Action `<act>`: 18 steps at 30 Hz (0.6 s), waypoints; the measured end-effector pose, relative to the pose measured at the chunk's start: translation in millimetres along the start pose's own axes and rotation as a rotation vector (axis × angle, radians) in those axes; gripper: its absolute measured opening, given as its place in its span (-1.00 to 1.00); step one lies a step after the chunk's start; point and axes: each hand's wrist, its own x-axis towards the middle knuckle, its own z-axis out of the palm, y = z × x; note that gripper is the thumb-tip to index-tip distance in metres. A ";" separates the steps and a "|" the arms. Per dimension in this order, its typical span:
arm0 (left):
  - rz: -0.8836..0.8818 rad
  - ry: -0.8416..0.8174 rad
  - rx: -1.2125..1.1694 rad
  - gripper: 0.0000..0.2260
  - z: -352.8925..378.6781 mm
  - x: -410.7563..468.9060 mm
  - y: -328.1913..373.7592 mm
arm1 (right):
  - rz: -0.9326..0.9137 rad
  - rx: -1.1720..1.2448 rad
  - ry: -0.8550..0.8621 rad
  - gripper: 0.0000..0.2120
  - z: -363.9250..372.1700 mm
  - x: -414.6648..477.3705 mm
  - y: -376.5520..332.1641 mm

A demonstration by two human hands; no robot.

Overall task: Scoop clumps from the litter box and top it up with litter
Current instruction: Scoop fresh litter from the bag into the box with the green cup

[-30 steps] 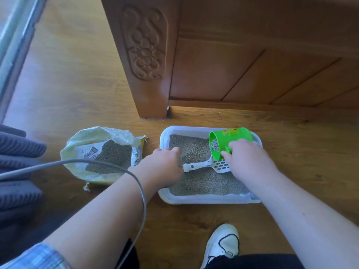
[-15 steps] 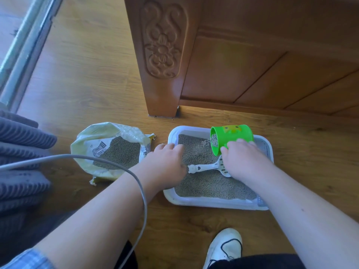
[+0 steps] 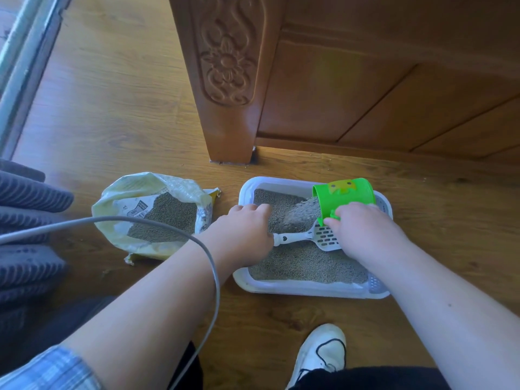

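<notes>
On floor (image 3: 112,108): litter box (image 3: 309,291) right of centre, before carved furniture leg (image 3: 228,80). Left of box: open litter bag (image 3: 135,192). In box: scoop (image 3: 309,237), lying on litter. Above far right corner: cup (image 3: 346,198), tipped leftward. Nearer than box: shoe (image 3: 318,353). Far left: cushions (image 3: 25,220).

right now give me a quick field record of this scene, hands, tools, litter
left hand: grip closed on the handle of the white scoop
right hand: grip closed on the green cup, tipped toward the left
litter stream: pouring from cup into the litter box
scoop position: lying over the litter, under the cup
litter bag: open, on the floor left of the box
</notes>
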 end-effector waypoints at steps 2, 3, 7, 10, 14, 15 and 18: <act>0.002 -0.019 -0.003 -0.59 1.0 1.9 2.9 | 0.014 0.006 0.004 -0.62 1.2 -0.3 5.4; 0.001 -0.024 -0.004 -0.58 1.3 2.9 4.0 | 0.020 0.008 0.006 -0.61 1.8 -0.6 8.4; 0.019 -0.019 0.006 -0.59 3.0 8.2 11.9 | 0.073 0.033 0.004 -0.62 4.6 -1.8 20.8; 0.033 -0.027 0.009 -0.57 4.2 12.2 17.3 | 0.097 0.042 0.008 -0.59 4.2 -4.2 24.7; 0.029 -0.024 0.004 -0.56 6.1 16.6 19.8 | 0.110 0.035 0.040 -0.57 1.4 -6.2 31.2; 0.028 -0.026 0.002 -0.56 6.4 16.8 20.0 | 0.116 0.031 0.048 -0.56 -0.1 -6.0 32.6; 0.031 -0.023 0.001 -0.55 5.9 16.4 18.5 | 0.117 0.036 0.080 -0.56 -5.1 -4.9 32.4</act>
